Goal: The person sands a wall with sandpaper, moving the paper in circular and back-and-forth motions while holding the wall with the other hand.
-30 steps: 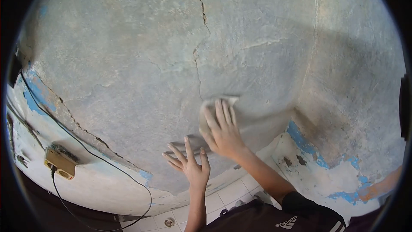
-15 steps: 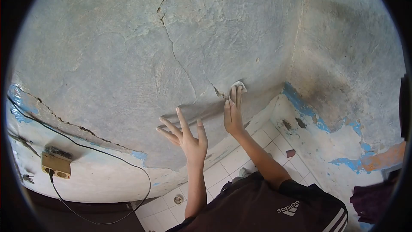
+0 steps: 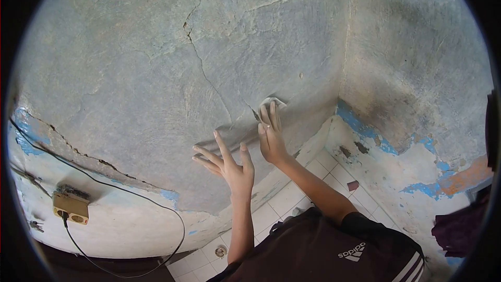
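Head view: my right hand (image 3: 273,145) holds a pale sheet (image 3: 271,100) against the wall (image 3: 130,78).
Left hand (image 3: 236,175) empty, splayed; sliding would need even pressure.

Small pale sheet (image 3: 271,100), slightly curled at one edge, up against a rough grey wall (image 3: 130,68) that's pretty cracked.

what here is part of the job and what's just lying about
In use:
- right hand, pressing the pale sheet to the wall
- left hand, fingers spread at the wall
- cracked wall

Apparently not in use:
- socket block, black cable nearby
- dark purple cloth
- small reddish-brown piece on the floor tiles
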Action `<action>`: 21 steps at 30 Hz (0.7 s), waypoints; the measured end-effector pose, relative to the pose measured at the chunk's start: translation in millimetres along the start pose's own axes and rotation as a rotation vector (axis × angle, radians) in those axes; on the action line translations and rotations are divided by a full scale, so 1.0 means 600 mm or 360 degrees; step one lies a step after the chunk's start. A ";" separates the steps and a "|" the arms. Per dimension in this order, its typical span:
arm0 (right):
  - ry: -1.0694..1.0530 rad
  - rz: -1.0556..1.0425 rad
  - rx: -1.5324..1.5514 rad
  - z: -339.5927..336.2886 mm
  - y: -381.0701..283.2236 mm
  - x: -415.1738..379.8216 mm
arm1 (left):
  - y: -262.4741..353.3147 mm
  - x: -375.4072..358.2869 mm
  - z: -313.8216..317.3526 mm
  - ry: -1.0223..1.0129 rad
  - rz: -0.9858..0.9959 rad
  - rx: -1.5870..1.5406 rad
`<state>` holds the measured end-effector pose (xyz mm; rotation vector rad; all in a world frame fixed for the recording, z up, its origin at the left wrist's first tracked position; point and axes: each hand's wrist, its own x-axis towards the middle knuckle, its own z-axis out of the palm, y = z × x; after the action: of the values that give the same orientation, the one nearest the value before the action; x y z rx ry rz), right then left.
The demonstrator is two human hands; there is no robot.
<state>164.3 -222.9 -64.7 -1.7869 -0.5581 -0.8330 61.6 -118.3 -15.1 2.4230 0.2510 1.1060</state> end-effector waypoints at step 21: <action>-0.0285 -0.0540 -0.0418 -0.010 -0.115 0.116 | -0.022 -0.007 -0.026 0.0193 -0.0207 -0.0248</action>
<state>158.9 -205.1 31.7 -2.0519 -0.9227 -1.0187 47.8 -102.9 -15.4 2.1748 0.3436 1.1700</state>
